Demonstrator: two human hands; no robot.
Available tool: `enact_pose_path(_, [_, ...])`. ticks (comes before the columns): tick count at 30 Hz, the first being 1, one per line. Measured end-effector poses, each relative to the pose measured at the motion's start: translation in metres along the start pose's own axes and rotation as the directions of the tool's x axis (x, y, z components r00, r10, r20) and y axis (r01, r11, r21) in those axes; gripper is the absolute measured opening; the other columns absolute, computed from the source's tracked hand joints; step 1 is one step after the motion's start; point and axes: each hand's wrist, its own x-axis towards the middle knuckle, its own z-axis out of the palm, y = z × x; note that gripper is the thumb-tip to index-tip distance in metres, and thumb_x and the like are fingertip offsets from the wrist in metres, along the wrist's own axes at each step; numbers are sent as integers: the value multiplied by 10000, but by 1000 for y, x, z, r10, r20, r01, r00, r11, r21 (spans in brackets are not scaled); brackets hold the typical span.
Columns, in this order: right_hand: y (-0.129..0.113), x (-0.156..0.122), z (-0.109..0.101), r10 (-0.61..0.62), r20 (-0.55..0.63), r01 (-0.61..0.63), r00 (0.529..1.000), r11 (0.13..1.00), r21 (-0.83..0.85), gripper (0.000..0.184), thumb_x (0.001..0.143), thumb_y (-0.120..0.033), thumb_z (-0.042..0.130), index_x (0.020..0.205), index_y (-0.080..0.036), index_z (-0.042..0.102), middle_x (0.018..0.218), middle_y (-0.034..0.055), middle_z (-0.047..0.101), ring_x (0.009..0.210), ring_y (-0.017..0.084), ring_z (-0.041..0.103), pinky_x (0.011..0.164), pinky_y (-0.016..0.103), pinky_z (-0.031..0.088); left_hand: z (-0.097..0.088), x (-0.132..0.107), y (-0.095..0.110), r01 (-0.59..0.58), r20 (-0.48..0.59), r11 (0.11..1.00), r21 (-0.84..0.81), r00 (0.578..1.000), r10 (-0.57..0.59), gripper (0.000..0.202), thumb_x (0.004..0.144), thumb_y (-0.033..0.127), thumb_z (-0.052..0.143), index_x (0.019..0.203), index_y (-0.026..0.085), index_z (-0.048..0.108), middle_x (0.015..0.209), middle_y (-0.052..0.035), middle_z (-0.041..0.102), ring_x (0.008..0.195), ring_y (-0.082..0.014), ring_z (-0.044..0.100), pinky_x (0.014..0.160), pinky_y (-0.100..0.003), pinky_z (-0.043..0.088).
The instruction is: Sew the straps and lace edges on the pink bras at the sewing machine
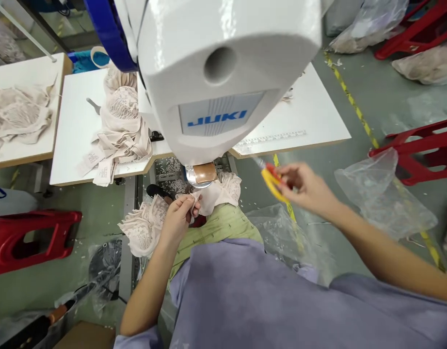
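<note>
My left hand (180,215) is closed in a pinch on a beige lace garment (147,228) that hangs over my lap, just below the white JUKI sewing machine head (216,87). Part of the same garment (225,190) lies under the machine's metal end. My right hand (305,186) is out to the right, closed on a small pair of thread snips with a yellow and red handle (271,179); it is blurred by motion.
A pile of beige lace garments (121,131) lies on the white sewing table (311,111). More lie on a second table (16,116) at left. Red plastic stools (27,237) (423,150) stand on both sides. Clear plastic bags (383,194) lie on the green floor.
</note>
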Motion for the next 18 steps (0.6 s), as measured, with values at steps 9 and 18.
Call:
enact_pose_path(9, [-65,-35,63,-391,215,427,895,890,-161,334,951,-379,576,1236,-206,557,1185,122,639,946,254,675,738,381,570,2,-2,-3,-67,-11,981,180,997,70,311,844,438,699,735,151,647,727,-20,589,597,-82,458,541,-193,352])
enact_pose_path(18, [-60,-21,73,-415,273,456,868,883,-108,307,981,-353,551,1253,-213,567,1182,97,663,941,225,679,709,332,546,3,-7,-5,-128,7,940,316,991,132,221,882,350,607,772,171,678,757,-28,609,653,-124,475,624,-236,391])
